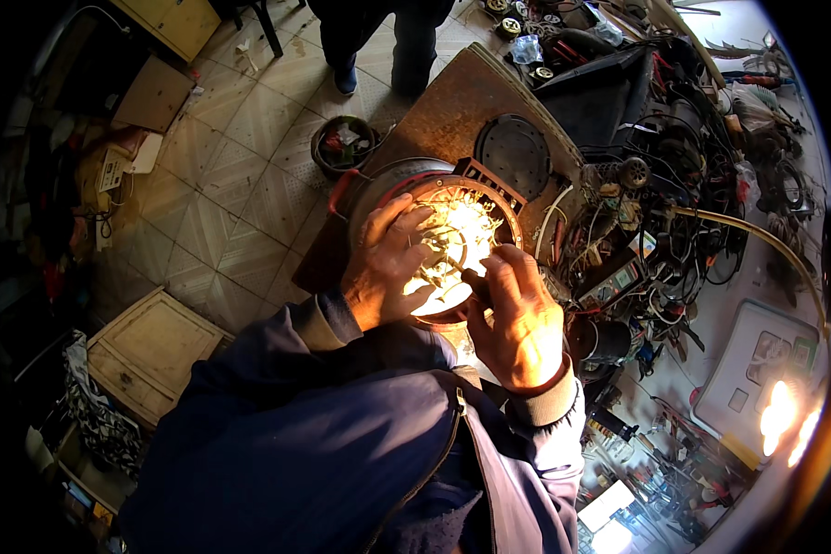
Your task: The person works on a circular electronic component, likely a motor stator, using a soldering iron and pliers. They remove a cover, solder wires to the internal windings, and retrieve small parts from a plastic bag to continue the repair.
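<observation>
housing (441, 182), round, packed with tangled wires (466, 231), sits toward the scuffed board's (438, 106) six o'clock; left hand (388, 254) arches at the housing's nine, fingers spread; right hand (519, 319), at five, pinches a dark stubby piece (476, 284).

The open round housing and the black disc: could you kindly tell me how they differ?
The open round housing has wires inside, while the black disc looks flat. The housing's inside is brightly lit; the disc is dark. Left hand and right hand are at the housing; neither touches the disc. Both housing and disc are round.
</observation>
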Tool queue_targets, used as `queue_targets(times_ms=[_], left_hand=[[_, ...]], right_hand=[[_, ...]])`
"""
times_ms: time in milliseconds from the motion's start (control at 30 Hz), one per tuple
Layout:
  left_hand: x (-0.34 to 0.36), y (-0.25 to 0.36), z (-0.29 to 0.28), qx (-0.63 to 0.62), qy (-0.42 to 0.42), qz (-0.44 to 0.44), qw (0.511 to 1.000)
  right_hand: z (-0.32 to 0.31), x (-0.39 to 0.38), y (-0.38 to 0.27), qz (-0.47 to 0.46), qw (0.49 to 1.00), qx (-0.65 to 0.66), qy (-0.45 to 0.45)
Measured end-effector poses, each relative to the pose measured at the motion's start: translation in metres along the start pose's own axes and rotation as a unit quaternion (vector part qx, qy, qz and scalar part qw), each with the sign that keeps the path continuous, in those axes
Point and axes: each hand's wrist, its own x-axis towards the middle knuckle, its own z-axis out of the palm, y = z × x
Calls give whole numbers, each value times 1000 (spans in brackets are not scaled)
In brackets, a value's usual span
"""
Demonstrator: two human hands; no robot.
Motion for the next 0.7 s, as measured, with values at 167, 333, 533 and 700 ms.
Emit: queue_targets(times_ms=[167,333,533,700], left_hand=[[0,1,0,2,3,-3,1000],[1,2,-1,0,-2,-8,1000],[2,3,-3,12,-6,-5,1000],[0,1,-1,7,-2,-4,1000]], right_hand=[[-1,-2,4,-5,1000,-25,-12],[-11,-7,-10,159,981,-18,-108],[-1,3,-2,14,1000,-19,15],[-3,1,2,-3,1000,5,-22]])
